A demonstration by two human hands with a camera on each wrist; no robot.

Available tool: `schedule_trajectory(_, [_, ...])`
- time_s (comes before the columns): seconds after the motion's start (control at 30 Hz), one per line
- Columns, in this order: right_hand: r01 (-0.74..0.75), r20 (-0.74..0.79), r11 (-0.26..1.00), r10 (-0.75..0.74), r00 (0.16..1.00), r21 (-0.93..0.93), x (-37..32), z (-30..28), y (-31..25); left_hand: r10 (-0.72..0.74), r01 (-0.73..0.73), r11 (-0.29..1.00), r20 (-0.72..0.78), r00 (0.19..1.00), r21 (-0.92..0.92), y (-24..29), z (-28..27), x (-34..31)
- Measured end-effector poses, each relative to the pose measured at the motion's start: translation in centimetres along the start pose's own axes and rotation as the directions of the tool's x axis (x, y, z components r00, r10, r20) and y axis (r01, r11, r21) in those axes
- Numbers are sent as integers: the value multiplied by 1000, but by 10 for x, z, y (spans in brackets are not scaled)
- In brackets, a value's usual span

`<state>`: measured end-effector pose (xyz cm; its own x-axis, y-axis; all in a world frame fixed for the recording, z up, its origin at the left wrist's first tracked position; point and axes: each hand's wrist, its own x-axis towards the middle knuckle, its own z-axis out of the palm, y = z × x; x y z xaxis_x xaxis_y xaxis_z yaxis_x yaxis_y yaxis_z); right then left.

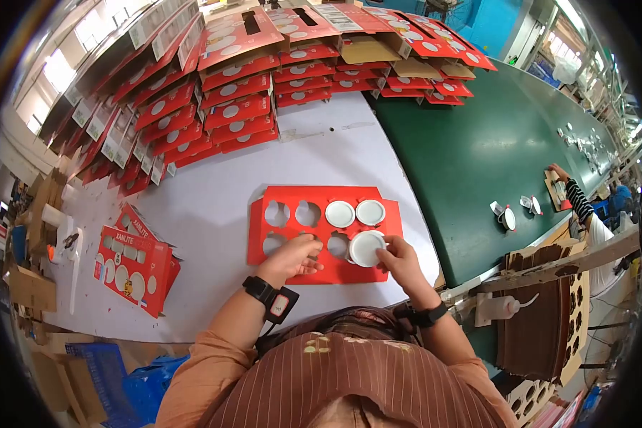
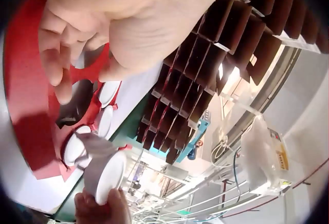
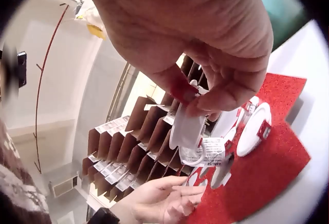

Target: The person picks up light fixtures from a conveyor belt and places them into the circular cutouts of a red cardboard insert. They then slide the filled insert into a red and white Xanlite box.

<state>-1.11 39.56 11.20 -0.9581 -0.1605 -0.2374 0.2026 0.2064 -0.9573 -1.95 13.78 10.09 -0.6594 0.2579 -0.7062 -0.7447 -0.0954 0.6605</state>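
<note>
A flat red card tray (image 1: pixel 292 192) with round holes lies on the white table (image 1: pixel 214 192). Two white round lamps (image 1: pixel 339 213) (image 1: pixel 370 211) sit in its upper holes. My right hand (image 1: pixel 401 261) pinches a third white lamp (image 1: pixel 366 248) by its rim over a lower hole; the right wrist view shows this lamp (image 3: pixel 186 126) tilted, with a label hanging under it. My left hand (image 1: pixel 297 255) rests on the tray beside an empty hole, fingers loosely bent and holding nothing. In the left wrist view its fingertips (image 2: pixel 61 87) touch the red tray (image 2: pixel 25 90).
Stacks of flattened red boxes (image 1: pixel 235 85) fill the back. A printed red box (image 1: pixel 132 262) lies at the left. A green conveyor (image 1: pixel 471 164) carries more lamps on the right, where another person's arm (image 1: pixel 576 201) works. Brown card dividers (image 1: pixel 542 314) stand at my right.
</note>
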Motion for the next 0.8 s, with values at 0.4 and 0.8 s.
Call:
schedule_trajectory(0.4, [63, -120, 853, -145, 982, -518, 11, 32, 17, -3, 3, 1000, 34, 999, -18, -8, 25, -5])
schedule_trajectory(0.8, [243, 35, 647, -317, 948, -723, 19, 36, 40, -113, 121, 992, 238, 965, -17, -35, 21, 25])
